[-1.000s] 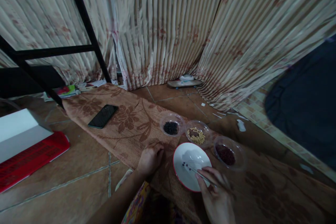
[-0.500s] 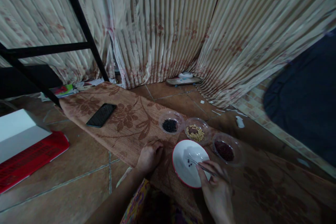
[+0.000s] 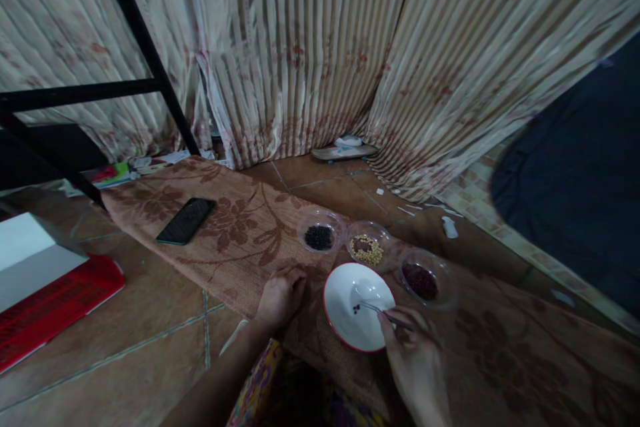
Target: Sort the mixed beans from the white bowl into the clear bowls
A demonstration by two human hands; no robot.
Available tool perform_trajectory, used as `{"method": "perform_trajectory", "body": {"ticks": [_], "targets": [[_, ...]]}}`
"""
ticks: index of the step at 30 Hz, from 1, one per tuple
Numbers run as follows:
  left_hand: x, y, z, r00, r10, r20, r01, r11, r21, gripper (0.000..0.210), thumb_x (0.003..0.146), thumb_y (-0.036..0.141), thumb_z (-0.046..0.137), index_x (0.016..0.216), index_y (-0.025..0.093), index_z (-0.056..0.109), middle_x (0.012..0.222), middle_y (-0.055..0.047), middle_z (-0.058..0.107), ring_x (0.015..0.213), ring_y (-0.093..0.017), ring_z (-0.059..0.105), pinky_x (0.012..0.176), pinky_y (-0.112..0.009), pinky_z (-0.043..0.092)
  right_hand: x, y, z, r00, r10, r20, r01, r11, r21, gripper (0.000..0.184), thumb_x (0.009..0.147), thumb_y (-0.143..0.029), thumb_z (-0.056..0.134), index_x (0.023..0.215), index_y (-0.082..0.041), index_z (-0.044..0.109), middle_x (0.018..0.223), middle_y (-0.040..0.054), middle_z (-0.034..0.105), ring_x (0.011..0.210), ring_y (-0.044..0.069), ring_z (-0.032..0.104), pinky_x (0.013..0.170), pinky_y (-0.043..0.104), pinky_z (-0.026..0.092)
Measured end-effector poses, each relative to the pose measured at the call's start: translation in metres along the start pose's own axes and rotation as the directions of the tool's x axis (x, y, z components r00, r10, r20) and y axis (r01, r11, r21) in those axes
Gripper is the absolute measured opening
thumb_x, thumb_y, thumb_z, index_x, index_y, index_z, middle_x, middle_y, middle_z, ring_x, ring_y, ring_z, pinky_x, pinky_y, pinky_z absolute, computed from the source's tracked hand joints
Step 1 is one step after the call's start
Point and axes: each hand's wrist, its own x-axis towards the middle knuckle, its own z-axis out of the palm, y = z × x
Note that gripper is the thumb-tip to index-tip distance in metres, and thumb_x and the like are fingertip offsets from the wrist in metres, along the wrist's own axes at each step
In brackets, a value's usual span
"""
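Observation:
Metal tweezers [image 3: 376, 309] are pinched in my right hand [image 3: 413, 340], their tips down inside a white bowl with a red rim [image 3: 345, 283]. By the tips lie a few small dark beans [image 3: 356, 309]; whether the tips grip one is too small to tell. My left hand [image 3: 281, 295] rests on the cloth left of the bowl, fingers curled in a loose fist. Beyond the bowl stand three clear plastic tubs: one of black beans [image 3: 318, 237], one of yellow soybeans [image 3: 367, 250], one of dark red beans [image 3: 420, 281].
A brown floral cloth [image 3: 250, 253] covers the long, low surface. On its left part lies a black phone [image 3: 186, 221]. A white and red box [image 3: 55, 287] sits on the tiled floor at left. Behind are a skateboard [image 3: 344, 152], striped curtains [image 3: 300, 47] and a black metal frame [image 3: 135, 27].
The view has shifted slightly, so everything sits a little further left. My right hand still holds the tweezers over the beans in the bowl; my left hand stays resting.

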Motion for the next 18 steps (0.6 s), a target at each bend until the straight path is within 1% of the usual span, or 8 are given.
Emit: {"method": "perform_trajectory", "body": {"ticks": [3, 7, 9, 18], "targets": [[0.000, 0.000, 0.000, 1.000, -0.002, -0.005, 0.002, 1.000, 0.008, 0.014, 0.091, 0.018, 0.053, 0.090, 0.023, 0.066, 0.090, -0.002, 0.071, 0.084, -0.017, 0.065, 0.081, -0.029, 0.048, -0.005, 0.002, -0.001, 1.000, 0.007, 0.015, -0.007, 1.000, -0.002, 0.041, 0.082, -0.062, 0.057, 0.076, -0.026, 0.074, 0.093, 0.0057, 0.072, 0.091, 0.025, 0.062, 0.087, 0.042, 0.044], [0.000, 0.000, 0.001, 1.000, -0.014, -0.016, 0.014, 1.000, 0.028, 0.012, 0.090, 0.020, 0.054, 0.089, 0.023, 0.066, 0.090, -0.002, 0.071, 0.083, -0.017, 0.065, 0.080, -0.029, 0.048, -0.012, 0.005, -0.010, 0.998, 0.055, -0.034, -0.054, 0.998, 0.031, 0.042, 0.081, -0.063, 0.058, 0.078, -0.025, 0.074, 0.095, 0.0067, 0.071, 0.093, 0.026, 0.062, 0.086, 0.041, 0.045], [0.000, 0.000, 0.001, 1.000, -0.013, -0.018, 0.013, 0.999, 0.030, 0.012, 0.090, 0.020, 0.054, 0.089, 0.023, 0.066, 0.090, -0.001, 0.071, 0.083, -0.017, 0.065, 0.081, -0.029, 0.048, -0.014, 0.005, -0.012, 0.997, 0.067, -0.037, -0.065, 0.996, 0.056, 0.043, 0.082, -0.063, 0.057, 0.077, -0.024, 0.074, 0.094, 0.0074, 0.071, 0.091, 0.025, 0.063, 0.085, 0.041, 0.046], [0.000, -0.001, 0.001, 1.000, -0.006, -0.003, 0.006, 1.000, 0.026, 0.013, 0.091, 0.022, 0.052, 0.091, 0.023, 0.065, 0.093, -0.002, 0.072, 0.087, -0.017, 0.066, 0.081, -0.029, 0.048, -0.026, 0.006, -0.016, 0.999, -0.035, 0.039, 0.031, 0.994, 0.101, 0.030, 0.086, -0.052, 0.060, 0.086, -0.026, 0.076, 0.097, 0.0057, 0.070, 0.093, 0.023, 0.061, 0.084, 0.039, 0.047]]}}
